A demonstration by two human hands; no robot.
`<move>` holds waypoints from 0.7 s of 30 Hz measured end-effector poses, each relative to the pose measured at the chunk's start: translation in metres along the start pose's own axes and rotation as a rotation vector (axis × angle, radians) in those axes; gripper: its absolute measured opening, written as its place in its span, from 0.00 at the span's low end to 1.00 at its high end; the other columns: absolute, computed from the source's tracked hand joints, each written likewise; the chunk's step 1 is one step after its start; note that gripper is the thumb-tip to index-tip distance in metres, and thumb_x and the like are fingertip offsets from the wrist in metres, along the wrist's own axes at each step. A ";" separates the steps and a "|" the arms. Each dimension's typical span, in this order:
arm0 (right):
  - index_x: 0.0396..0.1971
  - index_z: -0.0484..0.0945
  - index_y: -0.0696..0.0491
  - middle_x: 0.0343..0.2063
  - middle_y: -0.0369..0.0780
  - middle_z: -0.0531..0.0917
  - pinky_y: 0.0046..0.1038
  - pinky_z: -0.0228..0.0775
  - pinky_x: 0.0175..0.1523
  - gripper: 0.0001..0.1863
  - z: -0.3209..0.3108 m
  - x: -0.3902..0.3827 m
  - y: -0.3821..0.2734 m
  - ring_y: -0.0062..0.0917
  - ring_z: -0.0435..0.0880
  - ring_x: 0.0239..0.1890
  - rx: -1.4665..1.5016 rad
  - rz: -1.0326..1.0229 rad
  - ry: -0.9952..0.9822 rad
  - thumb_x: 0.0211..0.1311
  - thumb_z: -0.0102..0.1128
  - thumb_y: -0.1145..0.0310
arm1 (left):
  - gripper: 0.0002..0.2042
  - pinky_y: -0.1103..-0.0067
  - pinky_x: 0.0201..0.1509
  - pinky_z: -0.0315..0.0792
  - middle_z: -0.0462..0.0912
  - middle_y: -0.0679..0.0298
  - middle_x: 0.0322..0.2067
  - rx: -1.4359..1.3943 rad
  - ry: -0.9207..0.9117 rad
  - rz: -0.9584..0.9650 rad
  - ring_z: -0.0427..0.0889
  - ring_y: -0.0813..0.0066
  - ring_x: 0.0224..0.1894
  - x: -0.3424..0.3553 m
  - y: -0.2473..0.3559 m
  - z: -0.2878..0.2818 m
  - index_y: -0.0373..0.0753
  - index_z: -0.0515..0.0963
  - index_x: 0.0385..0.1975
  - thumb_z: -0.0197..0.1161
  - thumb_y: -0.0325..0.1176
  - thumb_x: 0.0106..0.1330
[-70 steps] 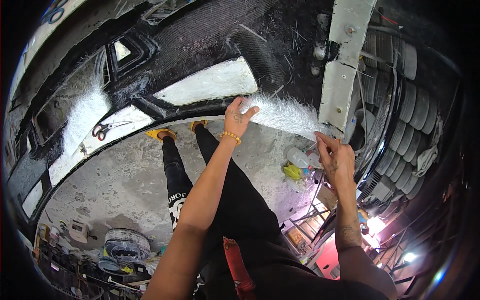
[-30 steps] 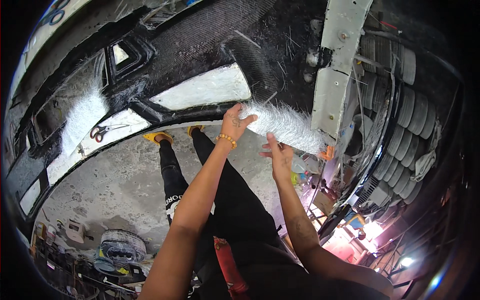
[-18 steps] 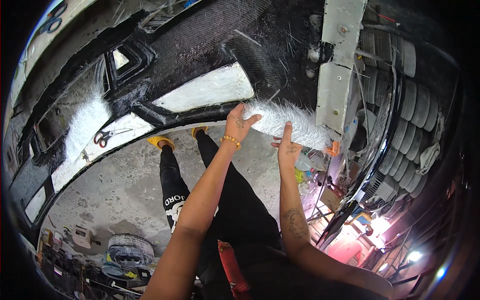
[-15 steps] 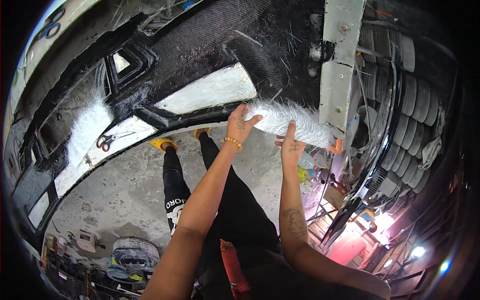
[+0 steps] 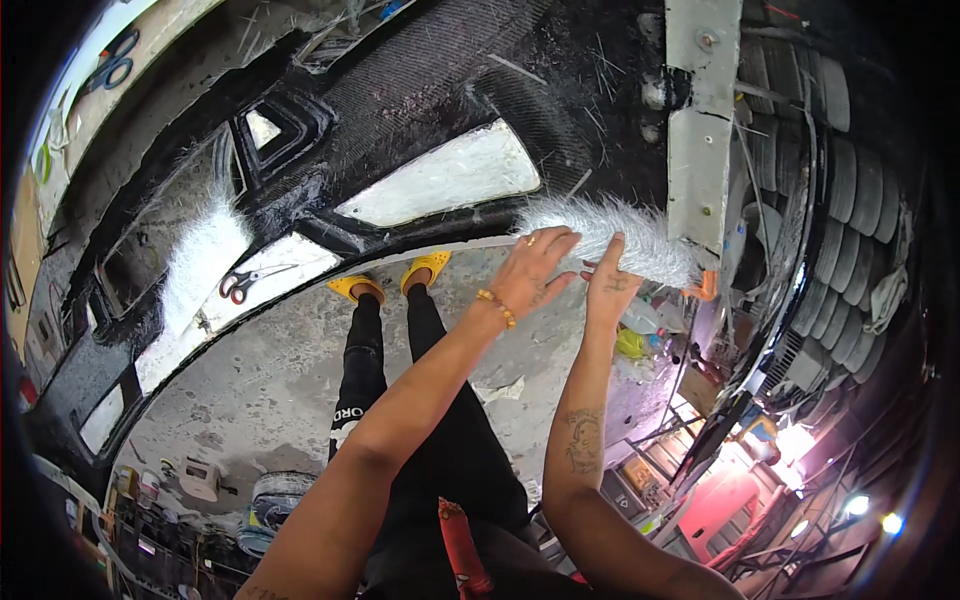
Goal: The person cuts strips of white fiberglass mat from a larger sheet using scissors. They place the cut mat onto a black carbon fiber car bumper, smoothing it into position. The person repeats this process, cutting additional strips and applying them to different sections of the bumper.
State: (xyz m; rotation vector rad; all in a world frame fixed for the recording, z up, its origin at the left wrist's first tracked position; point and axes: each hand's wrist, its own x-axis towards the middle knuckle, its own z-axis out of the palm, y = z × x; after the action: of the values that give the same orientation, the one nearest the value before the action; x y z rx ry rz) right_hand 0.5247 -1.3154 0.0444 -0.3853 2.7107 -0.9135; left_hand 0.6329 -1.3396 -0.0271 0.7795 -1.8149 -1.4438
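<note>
A white, frayed strip of fibreglass mat [image 5: 640, 232] lies along the near right edge of a large black moulded panel [image 5: 420, 95]. My left hand [image 5: 530, 268] rests its fingertips on the strip's near edge, with the thumb held apart. Just to its right, my right hand [image 5: 608, 285] grips that edge, one finger stretched over the top and the others partly hidden at its side. Further left on the panel sits another piece of fibreglass mat [image 5: 205, 255]. Red-handled scissors [image 5: 238, 288] lie beside it on a white inset.
A pale metal strip [image 5: 700, 150] bounds the panel at the right, with an orange piece [image 5: 707, 285] under its end. Blue-handled scissors [image 5: 115, 62] lie far left. Stacked grey curved parts [image 5: 840, 240] stand at right. A torn white scrap [image 5: 498, 389] is on the concrete floor.
My left hand has moved off the strip's left end toward my right hand, its fingers now over the near edge. The whole view has shifted, so the panel appears further right.
</note>
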 end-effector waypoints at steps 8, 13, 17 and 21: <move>0.36 0.80 0.64 0.29 0.43 0.84 0.25 0.75 0.24 0.16 -0.003 -0.009 -0.011 0.23 0.82 0.25 0.008 -0.102 -0.088 0.61 0.61 0.63 | 0.20 0.66 0.57 0.69 0.73 0.57 0.52 0.033 -0.021 -0.042 0.73 0.56 0.53 0.008 -0.006 0.018 0.39 0.71 0.56 0.57 0.26 0.62; 0.41 0.79 0.62 0.35 0.40 0.83 0.22 0.79 0.28 0.15 -0.024 -0.008 0.007 0.19 0.80 0.32 0.139 -0.133 -0.339 0.57 0.66 0.70 | 0.20 0.66 0.58 0.69 0.72 0.57 0.53 0.013 -0.036 -0.077 0.72 0.56 0.55 0.009 -0.004 0.017 0.40 0.70 0.56 0.56 0.26 0.63; 0.43 0.78 0.62 0.38 0.40 0.82 0.21 0.81 0.28 0.15 -0.027 -0.002 0.011 0.19 0.80 0.35 0.123 -0.124 -0.363 0.58 0.66 0.71 | 0.20 0.67 0.58 0.69 0.72 0.57 0.53 -0.002 -0.039 -0.063 0.72 0.56 0.55 0.010 -0.007 0.019 0.40 0.70 0.56 0.56 0.27 0.63; 0.42 0.79 0.63 0.37 0.41 0.82 0.21 0.81 0.28 0.15 -0.025 -0.001 0.015 0.20 0.80 0.34 0.068 -0.120 -0.323 0.58 0.66 0.70 | 0.20 0.67 0.58 0.69 0.72 0.55 0.53 0.023 -0.068 -0.059 0.72 0.55 0.55 0.011 -0.006 0.018 0.39 0.70 0.56 0.57 0.27 0.62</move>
State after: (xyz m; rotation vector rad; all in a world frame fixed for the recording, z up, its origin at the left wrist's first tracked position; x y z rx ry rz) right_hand 0.5147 -1.2899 0.0546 -0.6284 2.3777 -0.8852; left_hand 0.6121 -1.3396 -0.0339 0.8105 -1.8769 -1.5059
